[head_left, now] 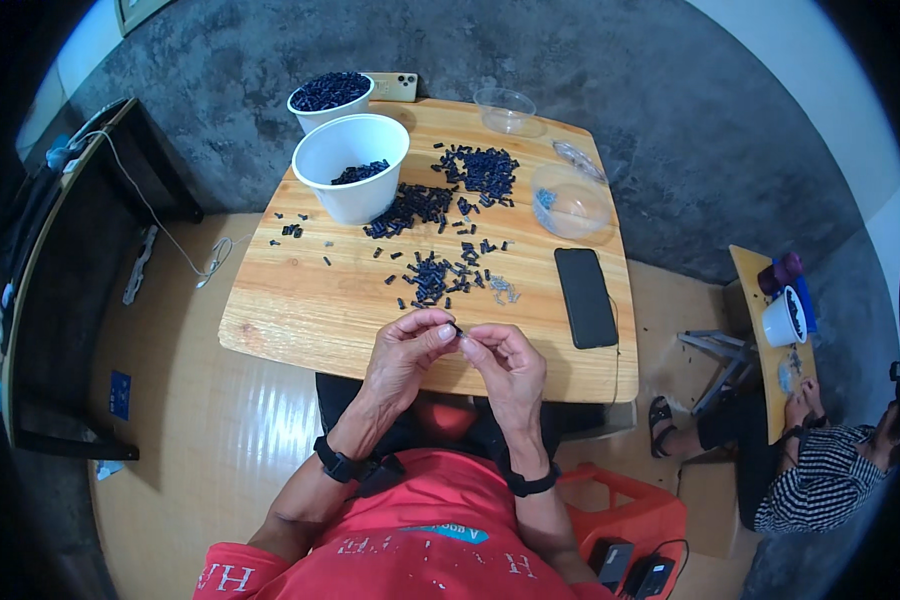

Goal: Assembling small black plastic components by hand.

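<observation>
Both hands meet at the near table edge: left hand [405, 355] and right hand [505, 365] pinch one small dark piece [457, 328] between fingertips. Loose pieces [432, 275] lie mid-table, so plenty seems left; far white bowl [350, 165] holds few, another bowl [330, 100] is full.

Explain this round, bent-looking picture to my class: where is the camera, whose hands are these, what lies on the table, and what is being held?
The camera sits on a person's head and looks down, and its wide lens bends straight edges. The left hand and right hand are that person's own. Together their fingers pinch one tiny dark piece above the near edge of the wooden table. On the table lie scattered small dark pieces, two white buckets holding more, a clear lidded tub, an empty clear cup and a black phone. At far right, another person works at a separate small table.
</observation>
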Available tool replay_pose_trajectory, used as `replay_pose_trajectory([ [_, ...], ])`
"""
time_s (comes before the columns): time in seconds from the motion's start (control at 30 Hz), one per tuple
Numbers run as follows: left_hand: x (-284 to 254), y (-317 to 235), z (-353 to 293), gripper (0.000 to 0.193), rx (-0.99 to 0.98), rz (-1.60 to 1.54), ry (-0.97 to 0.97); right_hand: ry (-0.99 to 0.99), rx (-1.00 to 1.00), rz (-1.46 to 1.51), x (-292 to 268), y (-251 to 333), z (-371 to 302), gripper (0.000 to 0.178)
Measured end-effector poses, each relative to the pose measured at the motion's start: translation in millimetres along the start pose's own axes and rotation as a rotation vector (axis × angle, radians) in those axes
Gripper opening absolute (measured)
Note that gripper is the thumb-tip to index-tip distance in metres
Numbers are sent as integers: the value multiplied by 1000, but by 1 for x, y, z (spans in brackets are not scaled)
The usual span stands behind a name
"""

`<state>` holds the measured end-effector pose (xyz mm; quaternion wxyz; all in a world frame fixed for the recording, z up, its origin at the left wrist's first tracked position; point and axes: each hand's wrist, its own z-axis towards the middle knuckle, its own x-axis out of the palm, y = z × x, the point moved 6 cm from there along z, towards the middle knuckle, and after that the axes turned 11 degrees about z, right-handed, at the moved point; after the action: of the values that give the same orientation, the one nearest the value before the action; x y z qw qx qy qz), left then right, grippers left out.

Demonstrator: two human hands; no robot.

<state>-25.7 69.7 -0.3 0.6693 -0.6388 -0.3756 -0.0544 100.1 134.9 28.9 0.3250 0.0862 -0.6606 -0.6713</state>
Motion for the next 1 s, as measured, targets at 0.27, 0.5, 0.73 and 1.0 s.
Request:
replay_pose_trajectory([
  [0.27,3,-11,-6,17,75,316,-61,-16,-103,-159,0,9,-1,16],
  [0.5,3,-4,-9,15,-94,233,-12,15,-172,-309,1,22,-4,12],
  [0.73,6,7,-11,17,-79,343,-4,48,-378,-491,-3,28,-6,9],
  [1.0,22,-24,-27,20,562,1194,-85,41,-178,-447,-1,2,-4,11],
])
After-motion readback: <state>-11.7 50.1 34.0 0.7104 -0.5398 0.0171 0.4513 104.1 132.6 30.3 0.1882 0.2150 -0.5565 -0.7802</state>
